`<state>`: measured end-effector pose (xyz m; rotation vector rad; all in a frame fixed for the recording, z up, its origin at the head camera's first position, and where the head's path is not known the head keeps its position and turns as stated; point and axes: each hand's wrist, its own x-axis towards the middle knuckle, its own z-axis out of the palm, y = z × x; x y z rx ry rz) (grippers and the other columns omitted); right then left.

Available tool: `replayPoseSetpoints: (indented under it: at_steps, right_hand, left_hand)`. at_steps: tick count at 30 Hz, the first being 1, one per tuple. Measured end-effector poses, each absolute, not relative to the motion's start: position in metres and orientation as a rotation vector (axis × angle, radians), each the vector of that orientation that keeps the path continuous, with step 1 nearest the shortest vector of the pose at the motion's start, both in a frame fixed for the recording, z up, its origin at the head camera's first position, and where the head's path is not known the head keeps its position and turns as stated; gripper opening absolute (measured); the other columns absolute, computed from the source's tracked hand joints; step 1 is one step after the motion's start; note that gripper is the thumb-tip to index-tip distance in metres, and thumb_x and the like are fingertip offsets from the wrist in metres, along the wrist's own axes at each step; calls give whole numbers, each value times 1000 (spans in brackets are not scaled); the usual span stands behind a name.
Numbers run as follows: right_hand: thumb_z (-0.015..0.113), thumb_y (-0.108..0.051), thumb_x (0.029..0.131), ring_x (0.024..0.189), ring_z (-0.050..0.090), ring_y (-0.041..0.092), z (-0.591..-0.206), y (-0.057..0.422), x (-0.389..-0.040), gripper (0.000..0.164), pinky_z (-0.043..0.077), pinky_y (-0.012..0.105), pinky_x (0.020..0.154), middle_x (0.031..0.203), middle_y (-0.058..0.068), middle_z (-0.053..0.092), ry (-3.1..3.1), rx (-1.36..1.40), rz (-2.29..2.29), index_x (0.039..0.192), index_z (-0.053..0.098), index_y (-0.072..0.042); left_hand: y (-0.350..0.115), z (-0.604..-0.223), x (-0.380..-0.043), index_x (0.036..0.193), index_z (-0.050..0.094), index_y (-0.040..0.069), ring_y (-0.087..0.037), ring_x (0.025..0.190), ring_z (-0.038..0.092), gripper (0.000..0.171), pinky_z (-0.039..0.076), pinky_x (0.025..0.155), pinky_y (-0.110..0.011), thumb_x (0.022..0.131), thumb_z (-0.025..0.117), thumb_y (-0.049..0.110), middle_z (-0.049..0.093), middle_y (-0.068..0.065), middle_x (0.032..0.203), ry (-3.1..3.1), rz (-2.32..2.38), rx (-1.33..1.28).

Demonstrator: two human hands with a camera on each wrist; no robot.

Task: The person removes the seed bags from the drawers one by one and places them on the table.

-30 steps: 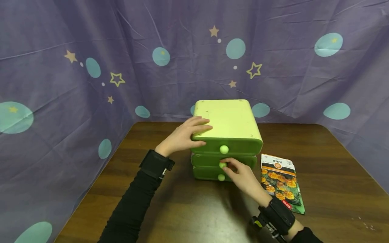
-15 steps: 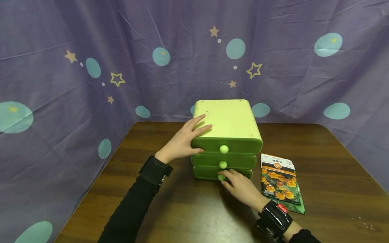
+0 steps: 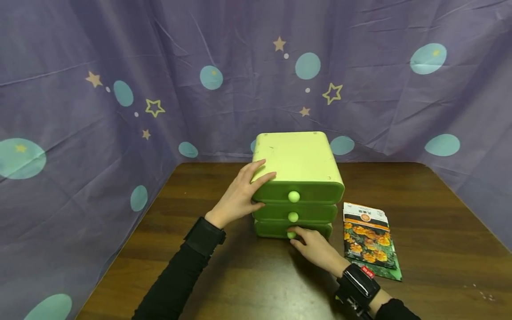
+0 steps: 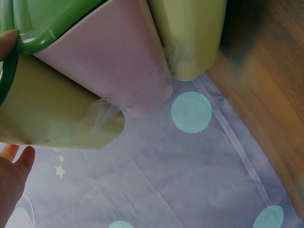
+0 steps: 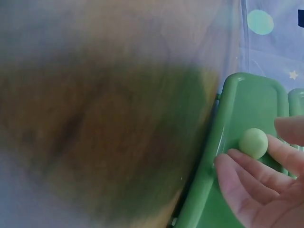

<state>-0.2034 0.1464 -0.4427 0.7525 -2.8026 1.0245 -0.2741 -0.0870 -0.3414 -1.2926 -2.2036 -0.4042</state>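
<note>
Resting L hand w/ fingers spread on upper left edge of drawer unit, having its thumb by the front, near the line betw. top and mid. drawers. Reaching w/ R hand to the bottom drawer and bending its fingers round bottom knob; pinching this knob, but cannot tell how firmly.

Can see also top knob and mid. knob, in one vertical row above the bottom one. Can find drawer unit approx. in centre of tabletop, standing upright, w/ green fronts turned to the person. Can notice in L wrist view pink casing betw. two yellowish ones, w/ clear, film-like strips near the far ends. Cannot tell whether fully closed or not, regarding the drawers.

Can see flower packets lying flat on tabletop, overlapping, just to the right of drawer unit. Wearing black sleeves and a black wristband on each wrist. Having behind all this a purple curtain w/ stars and blue-green ovals.
</note>
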Motion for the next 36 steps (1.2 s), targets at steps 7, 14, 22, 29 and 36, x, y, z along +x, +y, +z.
replayPoseSetpoints:
  at_steps: [7, 14, 22, 29, 36]
  right_hand:
    - [59, -9, 93, 54, 42, 3, -439, 143, -184, 27, 39, 24, 52, 92, 2, 64, -2865, 735, 1122, 118, 61, -3]
    - [63, -12, 90, 80, 60, 14, -438, 144, -150, 29, 48, 30, 63, 107, 10, 65, -2908, 724, 1192, 118, 62, -4]
    - [67, -14, 88, 85, 61, 14, -445, 153, -116, 26, 52, 31, 67, 99, 6, 64, -2814, 838, 1200, 111, 63, -4]
    - [66, -14, 89, 81, 59, 9, -451, 153, -111, 32, 51, 29, 64, 98, 4, 62, -2731, 904, 1184, 118, 60, -3]
    - [61, -24, 92, 83, 57, 5, -454, 150, -115, 39, 50, 29, 66, 105, 6, 62, -2858, 905, 1377, 126, 56, -5]
  left_hand:
    - [-88, -341, -274, 138, 39, 16, -33, 133, 23, 86, 27, 107, -39, 67, 86, 13, 21, -16, 147, -2201, -395, -1293]
    - [-89, -341, -273, 138, 40, 14, -33, 133, 24, 85, 23, 110, -36, 67, 87, 14, 29, -16, 142, -2203, -360, -1276]
    - [-89, -340, -273, 137, 41, 15, -33, 133, 24, 84, 24, 109, -36, 67, 87, 14, 32, -16, 140, -2209, -371, -1282]
    - [-88, -337, -271, 136, 42, 14, -33, 133, 24, 83, 26, 108, -38, 66, 87, 12, 31, -16, 140, -2213, -378, -1274]
    - [-87, -338, -271, 135, 43, 14, -33, 133, 24, 82, 29, 107, -40, 66, 87, 13, 32, -16, 140, -2221, -385, -1276]
